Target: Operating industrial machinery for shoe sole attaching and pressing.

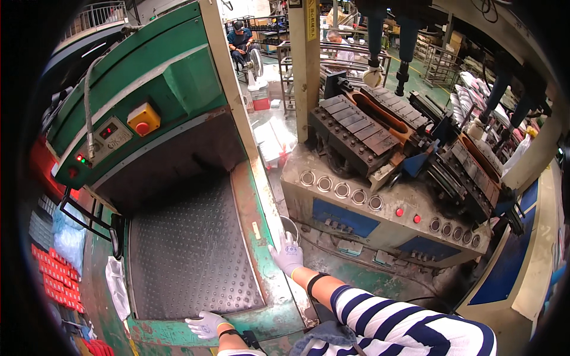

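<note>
My left hand (206, 326), in a pale thin glove, lies on the front edge of a green machine (249, 326) with its fingers stretched out. Just behind it is the machine's dark studded bed (190, 255), a rubber-like sheet covered in small round bumps. On the right border of the same machine rests my right hand (287, 255), also gloved, fingers apart and extended. Neither hand holds anything that I can see. A grey bucket-like rim (290, 226) shows right behind the right fingertips.
An orange-red push button (142, 127) in a yellow box sits on the machine's hood. To the right stands a two-station press (368, 133) with gauges and red buttons. Red boxes (58, 279) are stacked at left. Two people (241, 43) are in the background.
</note>
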Demonstrator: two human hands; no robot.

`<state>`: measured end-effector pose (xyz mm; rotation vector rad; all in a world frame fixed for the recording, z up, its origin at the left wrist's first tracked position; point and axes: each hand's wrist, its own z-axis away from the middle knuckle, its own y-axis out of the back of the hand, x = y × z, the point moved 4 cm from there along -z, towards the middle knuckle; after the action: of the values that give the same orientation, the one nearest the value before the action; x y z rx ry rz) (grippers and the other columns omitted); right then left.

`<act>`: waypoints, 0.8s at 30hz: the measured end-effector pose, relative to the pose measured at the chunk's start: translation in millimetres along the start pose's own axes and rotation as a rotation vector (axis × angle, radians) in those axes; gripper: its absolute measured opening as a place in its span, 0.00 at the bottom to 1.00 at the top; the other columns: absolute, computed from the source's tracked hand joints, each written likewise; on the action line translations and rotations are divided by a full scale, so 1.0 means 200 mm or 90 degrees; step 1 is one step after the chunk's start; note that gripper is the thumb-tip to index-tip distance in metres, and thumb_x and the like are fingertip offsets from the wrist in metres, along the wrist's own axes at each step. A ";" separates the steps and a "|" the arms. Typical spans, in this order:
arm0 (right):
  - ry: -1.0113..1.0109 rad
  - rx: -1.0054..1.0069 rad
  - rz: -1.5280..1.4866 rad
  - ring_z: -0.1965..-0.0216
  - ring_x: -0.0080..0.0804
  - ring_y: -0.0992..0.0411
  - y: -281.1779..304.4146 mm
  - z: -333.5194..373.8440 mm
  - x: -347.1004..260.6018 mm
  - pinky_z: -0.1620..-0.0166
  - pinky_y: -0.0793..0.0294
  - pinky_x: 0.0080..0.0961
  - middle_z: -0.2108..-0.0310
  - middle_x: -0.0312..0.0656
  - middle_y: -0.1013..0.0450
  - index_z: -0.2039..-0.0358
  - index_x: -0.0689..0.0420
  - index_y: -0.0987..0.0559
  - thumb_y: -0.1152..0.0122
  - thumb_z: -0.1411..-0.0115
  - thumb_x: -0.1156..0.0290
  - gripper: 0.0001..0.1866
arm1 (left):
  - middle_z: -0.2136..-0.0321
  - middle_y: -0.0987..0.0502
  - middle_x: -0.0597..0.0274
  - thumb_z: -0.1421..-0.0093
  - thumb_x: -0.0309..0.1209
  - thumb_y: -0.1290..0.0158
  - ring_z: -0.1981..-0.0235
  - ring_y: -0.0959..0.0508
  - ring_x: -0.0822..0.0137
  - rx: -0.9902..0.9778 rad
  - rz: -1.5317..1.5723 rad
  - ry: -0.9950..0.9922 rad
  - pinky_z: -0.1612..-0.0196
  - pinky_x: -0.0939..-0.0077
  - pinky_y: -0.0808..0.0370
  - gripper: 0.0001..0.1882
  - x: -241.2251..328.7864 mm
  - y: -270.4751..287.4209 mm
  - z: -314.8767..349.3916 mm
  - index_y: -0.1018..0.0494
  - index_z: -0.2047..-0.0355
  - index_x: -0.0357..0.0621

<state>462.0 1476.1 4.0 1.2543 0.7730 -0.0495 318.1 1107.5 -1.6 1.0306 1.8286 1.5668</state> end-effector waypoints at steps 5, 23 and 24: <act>0.008 0.004 -0.009 0.43 0.55 0.32 0.02 0.00 -0.01 0.43 0.31 0.51 0.34 0.53 0.42 0.31 0.51 0.42 0.49 0.38 0.41 0.41 | 0.33 0.37 0.62 0.32 0.47 0.59 0.32 0.38 0.62 0.008 -0.026 0.001 0.32 0.54 0.43 0.31 0.00 -0.03 -0.01 0.46 0.30 0.59; 0.005 -0.021 -0.007 0.39 0.55 0.34 0.03 0.01 -0.02 0.43 0.31 0.49 0.32 0.55 0.44 0.31 0.55 0.42 0.49 0.38 0.41 0.42 | 0.33 0.37 0.59 0.34 0.42 0.60 0.32 0.38 0.60 0.012 0.023 0.009 0.32 0.53 0.43 0.31 0.00 0.00 0.00 0.44 0.31 0.54; -0.011 -0.033 0.001 0.39 0.55 0.34 0.03 0.00 -0.02 0.42 0.31 0.49 0.32 0.55 0.44 0.31 0.55 0.42 0.50 0.38 0.41 0.42 | 0.33 0.37 0.59 0.34 0.42 0.60 0.32 0.38 0.60 0.012 0.022 0.014 0.32 0.53 0.43 0.31 0.00 0.00 -0.01 0.44 0.31 0.54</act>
<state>462.6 1476.1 10.5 1.2031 0.7538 -0.0387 316.9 1107.1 -1.4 1.0631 1.8519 1.5900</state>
